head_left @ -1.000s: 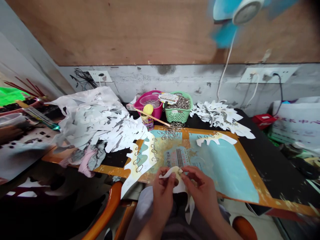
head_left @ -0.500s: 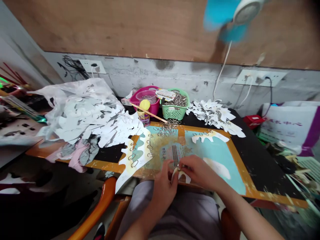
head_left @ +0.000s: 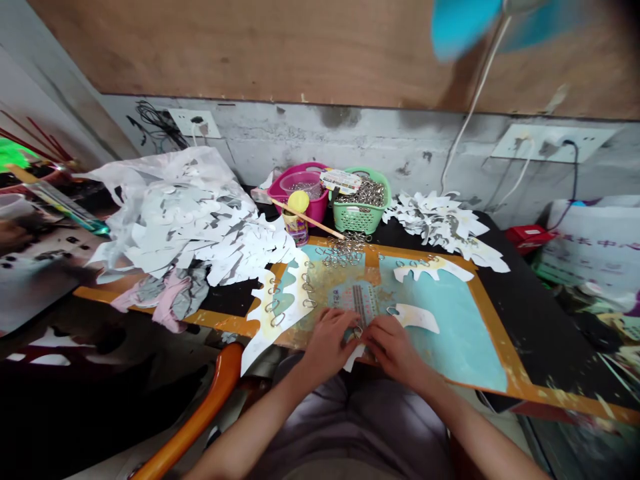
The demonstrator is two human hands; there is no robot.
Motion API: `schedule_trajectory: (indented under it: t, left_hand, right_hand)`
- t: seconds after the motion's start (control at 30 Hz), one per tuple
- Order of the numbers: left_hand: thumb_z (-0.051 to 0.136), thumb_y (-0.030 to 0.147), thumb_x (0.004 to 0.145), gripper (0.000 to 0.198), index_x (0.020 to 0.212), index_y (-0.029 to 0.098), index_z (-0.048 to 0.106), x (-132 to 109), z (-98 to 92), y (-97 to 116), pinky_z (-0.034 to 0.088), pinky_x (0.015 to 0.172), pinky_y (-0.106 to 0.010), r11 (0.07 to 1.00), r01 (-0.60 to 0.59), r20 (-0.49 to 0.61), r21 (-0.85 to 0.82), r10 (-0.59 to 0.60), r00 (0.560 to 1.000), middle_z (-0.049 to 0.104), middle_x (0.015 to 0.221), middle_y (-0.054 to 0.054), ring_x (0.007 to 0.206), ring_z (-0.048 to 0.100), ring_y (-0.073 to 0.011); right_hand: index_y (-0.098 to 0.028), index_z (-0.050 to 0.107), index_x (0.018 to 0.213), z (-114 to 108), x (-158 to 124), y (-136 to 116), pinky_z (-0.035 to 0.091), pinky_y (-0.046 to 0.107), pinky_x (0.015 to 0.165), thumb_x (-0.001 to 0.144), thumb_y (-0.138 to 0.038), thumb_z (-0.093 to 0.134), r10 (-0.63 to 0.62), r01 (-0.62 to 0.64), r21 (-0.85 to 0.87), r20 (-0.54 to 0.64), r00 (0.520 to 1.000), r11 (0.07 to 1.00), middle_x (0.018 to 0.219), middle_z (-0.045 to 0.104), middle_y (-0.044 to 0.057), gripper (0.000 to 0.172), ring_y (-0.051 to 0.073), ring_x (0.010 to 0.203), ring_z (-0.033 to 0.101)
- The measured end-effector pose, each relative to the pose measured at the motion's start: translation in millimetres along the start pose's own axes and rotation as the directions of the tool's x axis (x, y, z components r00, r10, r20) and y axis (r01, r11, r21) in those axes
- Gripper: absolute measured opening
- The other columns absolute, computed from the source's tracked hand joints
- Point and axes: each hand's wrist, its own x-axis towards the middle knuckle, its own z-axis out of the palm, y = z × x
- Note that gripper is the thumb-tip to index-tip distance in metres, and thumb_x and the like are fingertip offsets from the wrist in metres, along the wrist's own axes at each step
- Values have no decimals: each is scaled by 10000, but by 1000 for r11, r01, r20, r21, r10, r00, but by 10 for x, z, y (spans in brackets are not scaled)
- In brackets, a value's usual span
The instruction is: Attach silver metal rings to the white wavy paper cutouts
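At the table's front edge, my left hand is closed on a small white cut-out piece, whose lower end shows below the fingers. A metal ring sits between my two hands at the piece's upper end. My right hand has its fingers bent and pinched on the same piece from the other side; the fingertips partly hide it. Just beyond the right hand lies another white piece with a ring at its left end. Toothed white strips with several rings along their yellowish edges lie to the left.
A heap of loose metal rings lies ahead, before a green basket and a pink basket. A stick rests across a small can. White cut-outs pile up left, more at back right. A fan hangs above.
My hands have come down flatter over the small piece. The loose white piece on the right lies further left, and a ring now shows at its end. The view has shifted slightly.
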Motion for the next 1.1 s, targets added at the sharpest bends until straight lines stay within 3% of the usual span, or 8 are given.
schedule_trajectory:
  t: [0.1,0.27,0.4,0.57,0.67,0.8,0.9,1.1]
  left_hand:
    - [660,226,866,65,925,249,677,-23,-12,6,347,995,-444,996,-67,34,61,65,997,712,941,-1,1032,570,-230]
    - [636,200,883,99,880,263,712,-92,20,-13,261,1068,-511,983,-121,-13,138,124,992,711,1000,-6,1084,536,-240]
    - [600,219,911,130,873,260,718,-144,55,-31,265,1068,-519,962,-183,-95,203,205,974,672,1162,-32,1102,529,-243]
    - [554,212,940,158,881,253,695,-139,38,-29,191,1127,-541,973,-165,-10,163,169,986,729,880,-1,1111,558,-240]
    - [564,217,930,140,903,255,696,-134,14,-14,145,1148,-584,976,-130,29,173,126,992,726,857,-7,1136,547,-262]
    - [568,208,930,197,1052,299,693,-149,-1,-20,84,1168,-618,970,-154,39,189,150,988,731,913,-2,1134,547,-260]
    - [569,213,934,193,999,317,718,-159,5,-44,65,1179,-625,960,-196,39,202,192,981,737,940,3,1156,541,-258]
    - [565,239,944,194,987,313,739,-174,37,-85,98,1184,-617,942,-245,-10,231,254,967,748,989,-4,1136,558,-252]
  right_hand:
    - [-192,599,922,-37,-39,-22,394,363,783,960,-144,486,3,-4,54,20,1000,999,912,608,63,129,221,869,529]
    - [-204,581,1108,-189,9,-16,453,362,845,927,-155,526,61,-75,228,67,996,971,1063,590,83,196,227,984,545]
    - [-211,625,1058,-158,49,62,451,359,839,988,-159,457,-41,31,103,102,994,994,1045,602,87,190,223,968,548]
    - [-176,614,928,-99,-9,56,438,347,747,1018,-191,422,-83,89,-54,102,991,995,891,601,83,213,215,828,526]
    - [-164,604,918,-118,-76,-18,441,356,748,1017,-176,413,-65,74,-96,92,994,993,868,582,83,216,217,815,512]
    - [-176,614,949,-153,-117,-39,467,365,785,1001,-163,449,-12,14,-26,94,995,1000,924,593,86,173,217,860,536]
    - [-197,622,1051,-182,-94,12,496,360,830,969,-131,474,11,-19,91,85,996,996,1034,599,94,181,216,955,560]
    - [-199,668,1031,-207,22,69,484,340,805,989,-144,458,-83,80,29,127,988,996,1032,615,94,221,209,940,565]
